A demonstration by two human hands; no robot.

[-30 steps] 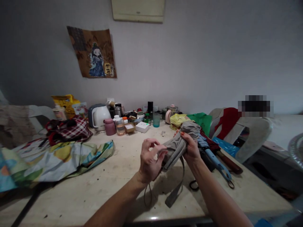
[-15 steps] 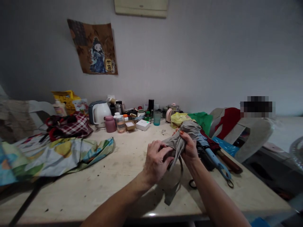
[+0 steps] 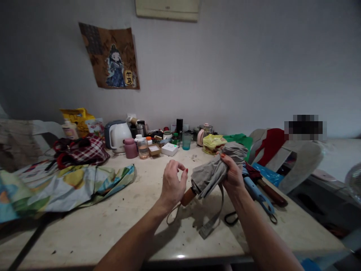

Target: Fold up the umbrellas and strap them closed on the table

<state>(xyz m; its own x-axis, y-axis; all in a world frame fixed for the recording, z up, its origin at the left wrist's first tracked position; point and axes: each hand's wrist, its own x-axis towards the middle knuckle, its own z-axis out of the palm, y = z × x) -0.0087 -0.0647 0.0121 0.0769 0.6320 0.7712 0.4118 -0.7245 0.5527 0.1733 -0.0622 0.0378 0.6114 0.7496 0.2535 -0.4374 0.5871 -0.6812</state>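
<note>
A grey folding umbrella (image 3: 210, 175) with loosely gathered cloth is held above the table by my right hand (image 3: 234, 175), whose fingers wrap round its canopy. Its brown handle (image 3: 187, 196) points down to the left, and a thin wrist cord hangs from it. A grey strap (image 3: 210, 226) dangles beneath the canopy. Just left of the handle is my left hand (image 3: 173, 182), with fingers curved, thumb apart and nothing between them. Beyond my right wrist lie folded umbrellas, one with a light blue handle (image 3: 261, 195) and one with a brown handle (image 3: 273, 194).
A patterned umbrella cloth (image 3: 76, 184) spreads over the table's left side, near a plaid bag (image 3: 84, 150). Along the back stand a kettle (image 3: 120, 135), a pink jar (image 3: 131, 148), a white box (image 3: 169, 149) and a teal cup (image 3: 186, 141). A yellow plastic bag (image 3: 213, 143) lies to the right.
My left hand has come off the grey cloth and moved left, its fingers opening. The umbrella, in my right hand, has shifted slightly right, and its brown handle now shows.
</note>
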